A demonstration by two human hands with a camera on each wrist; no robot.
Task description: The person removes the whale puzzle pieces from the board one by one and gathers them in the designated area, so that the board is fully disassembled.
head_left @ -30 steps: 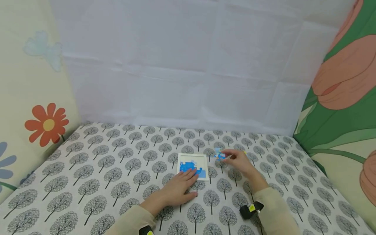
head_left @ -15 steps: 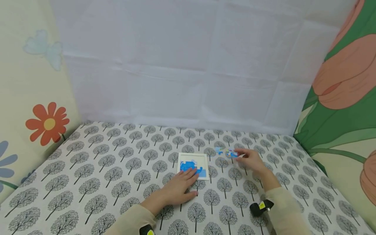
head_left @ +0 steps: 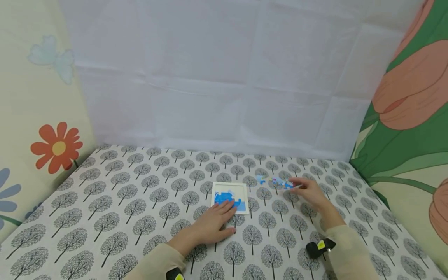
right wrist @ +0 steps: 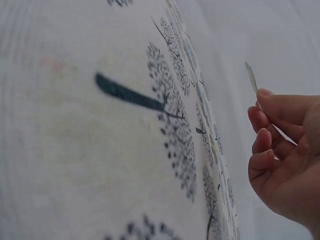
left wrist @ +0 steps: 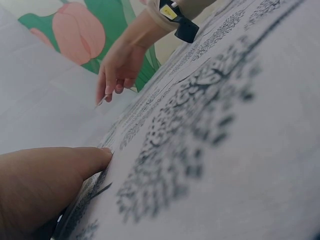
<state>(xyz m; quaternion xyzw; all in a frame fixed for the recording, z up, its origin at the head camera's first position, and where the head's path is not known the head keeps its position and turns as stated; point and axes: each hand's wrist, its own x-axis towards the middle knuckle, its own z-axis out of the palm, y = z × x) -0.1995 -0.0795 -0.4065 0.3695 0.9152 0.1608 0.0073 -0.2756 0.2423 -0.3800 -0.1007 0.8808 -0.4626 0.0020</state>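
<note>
My left hand lies flat with its fingertips over the lower part of a white-framed jigsaw puzzle. Inside the frame a blue animal shape shows on a cream ground, partly covered by my fingers. Between thumb and fingertips my right hand pinches a blue puzzle piece, to the right of the frame. Edge-on in the right wrist view, that puzzle piece looks thin and stands out past the thumb. Left of it are a light blue puzzle piece and another multicoloured puzzle piece.
A white cloth printed with grey trees covers the table. Behind it hangs a white sheet. Flower-patterned panels stand at the left and right. Each sleeve carries a black wrist device.
My right hand has moved to the right in steps. A light blue piece and then a multicoloured one have been left on the cloth behind it. My left hand has stayed put.
</note>
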